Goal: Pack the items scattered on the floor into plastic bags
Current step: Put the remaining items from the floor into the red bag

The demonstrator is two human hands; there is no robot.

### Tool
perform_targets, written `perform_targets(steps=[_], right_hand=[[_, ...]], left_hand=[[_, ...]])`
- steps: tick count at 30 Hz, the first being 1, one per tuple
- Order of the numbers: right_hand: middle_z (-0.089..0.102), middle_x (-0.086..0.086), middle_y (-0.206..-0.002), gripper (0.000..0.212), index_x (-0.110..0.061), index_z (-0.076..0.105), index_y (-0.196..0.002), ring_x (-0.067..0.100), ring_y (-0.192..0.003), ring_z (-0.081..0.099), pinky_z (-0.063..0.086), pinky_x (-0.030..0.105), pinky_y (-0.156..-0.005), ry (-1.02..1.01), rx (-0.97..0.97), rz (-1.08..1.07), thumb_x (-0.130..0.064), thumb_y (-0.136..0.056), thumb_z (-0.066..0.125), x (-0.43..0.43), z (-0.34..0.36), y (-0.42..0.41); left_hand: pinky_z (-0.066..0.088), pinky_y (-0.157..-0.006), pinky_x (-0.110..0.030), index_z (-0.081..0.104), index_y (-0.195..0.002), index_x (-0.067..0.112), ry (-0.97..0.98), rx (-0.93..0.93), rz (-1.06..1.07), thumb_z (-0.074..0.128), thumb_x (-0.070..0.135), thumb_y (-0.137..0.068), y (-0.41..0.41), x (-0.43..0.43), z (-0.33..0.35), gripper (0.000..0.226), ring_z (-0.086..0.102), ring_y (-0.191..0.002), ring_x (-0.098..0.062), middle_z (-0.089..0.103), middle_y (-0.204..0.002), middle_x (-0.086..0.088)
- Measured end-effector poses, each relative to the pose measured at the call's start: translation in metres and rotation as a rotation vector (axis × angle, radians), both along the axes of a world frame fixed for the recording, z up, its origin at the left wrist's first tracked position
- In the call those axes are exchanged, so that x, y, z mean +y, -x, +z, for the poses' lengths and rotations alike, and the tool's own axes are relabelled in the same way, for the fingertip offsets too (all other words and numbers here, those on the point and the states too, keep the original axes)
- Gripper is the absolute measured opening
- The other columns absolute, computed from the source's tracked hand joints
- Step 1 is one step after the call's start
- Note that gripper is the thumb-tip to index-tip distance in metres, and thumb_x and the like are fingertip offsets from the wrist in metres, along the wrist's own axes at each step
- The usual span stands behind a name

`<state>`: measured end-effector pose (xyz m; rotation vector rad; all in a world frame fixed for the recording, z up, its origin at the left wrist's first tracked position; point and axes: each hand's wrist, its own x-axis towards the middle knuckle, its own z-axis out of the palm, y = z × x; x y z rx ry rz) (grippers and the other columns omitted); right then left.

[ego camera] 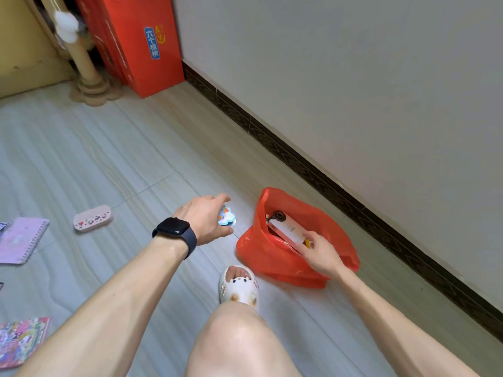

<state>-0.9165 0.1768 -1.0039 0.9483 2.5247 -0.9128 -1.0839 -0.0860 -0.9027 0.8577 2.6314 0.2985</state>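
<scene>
A red plastic bag (275, 257) lies open on the floor by the wall. My right hand (319, 254) reaches into its mouth and holds a white box with a black round part (287, 229) inside it. Just left of the bag, my left hand (206, 217), with a dark watch on the wrist, curls its fingers round a small shiny multicoloured item (226, 216). Further left on the floor lie a pink oval case (93, 217), a purple spiral notebook (19, 239) and a colourful booklet (20, 341).
A wall with a dark skirting board (326, 172) runs along the right. A red carton (136, 42) and a cardboard stand (89, 83) are at the back left. My knee and a white slipper (239, 285) sit just before the bag.
</scene>
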Motion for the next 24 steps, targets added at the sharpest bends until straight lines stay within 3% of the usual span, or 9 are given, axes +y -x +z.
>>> perform_targets(steps=[3,6,10,15,19,21,24], right_hand=[[0.066,-0.006,-0.125,0.038,-0.026,0.059,-0.127,0.011,-0.103,0.069,0.052,0.039,-0.091,0.467,0.261,-0.115,-0.047,-0.096,0.058,-0.051,0.05,0.016],[0.074,0.003,-0.112,0.034,-0.028,0.058,-0.125,0.018,-0.097,0.073,0.056,0.034,-0.082,0.811,0.313,-0.131,-0.045,-0.096,0.059,-0.086,0.076,0.031],[0.077,0.006,-0.102,0.037,-0.021,0.063,-0.125,0.021,-0.091,0.075,0.053,0.027,-0.075,0.844,0.356,-0.136,-0.033,-0.091,0.07,-0.107,0.083,0.045],[0.077,0.009,-0.094,0.027,-0.017,0.07,-0.112,0.02,-0.081,0.073,0.056,0.036,-0.084,0.859,0.37,-0.164,-0.024,-0.087,0.076,-0.111,0.077,0.049],[0.077,0.004,-0.084,0.023,-0.016,0.072,-0.109,0.011,-0.074,0.071,0.055,0.023,-0.071,0.759,0.408,-0.24,-0.019,-0.087,0.076,-0.108,0.068,0.046],[0.077,0.002,-0.086,0.023,-0.019,0.072,-0.11,0.012,-0.077,0.072,0.057,0.025,-0.073,0.701,0.441,-0.334,-0.02,-0.087,0.075,-0.096,0.055,0.041],[0.073,0.005,-0.097,0.023,-0.019,0.066,-0.11,0.02,-0.083,0.071,0.058,0.031,-0.074,0.651,0.498,-0.674,-0.014,-0.088,0.07,-0.065,0.024,0.034]], left_hand=[[0.051,-0.088,-0.04,0.028,-0.145,0.034,-0.095,-0.02,-0.028,0.073,0.051,-0.074,-0.014,0.008,0.009,0.086,0.055,-0.116,-0.026,0.058,-0.13,0.005],[0.051,-0.086,-0.04,0.023,-0.146,0.037,-0.136,-0.017,-0.066,0.076,0.05,-0.073,-0.025,0.012,0.013,0.091,0.053,-0.116,-0.025,0.059,-0.127,0.009],[0.048,-0.085,-0.036,0.022,-0.146,0.036,-0.107,0.019,-0.101,0.072,0.05,-0.077,-0.031,0.007,0.011,0.087,0.047,-0.117,-0.023,0.057,-0.129,0.012],[0.043,-0.09,-0.034,0.024,-0.147,0.034,-0.067,0.018,-0.123,0.071,0.049,-0.079,-0.031,0.0,0.009,0.084,0.045,-0.124,-0.021,0.052,-0.136,0.011],[0.042,-0.095,-0.035,0.025,-0.148,0.029,-0.021,0.033,-0.144,0.069,0.049,-0.081,-0.031,0.002,0.004,0.082,0.045,-0.126,-0.022,0.051,-0.134,0.003],[0.043,-0.093,-0.037,0.023,-0.148,0.025,0.044,0.052,-0.148,0.066,0.048,-0.084,-0.03,0.003,0.001,0.08,0.048,-0.123,-0.024,0.054,-0.128,0.0],[0.043,-0.09,-0.037,0.03,-0.143,0.021,0.154,0.054,-0.134,0.058,0.043,-0.09,-0.026,0.002,-0.007,0.064,0.05,-0.118,-0.025,0.055,-0.122,-0.002]])
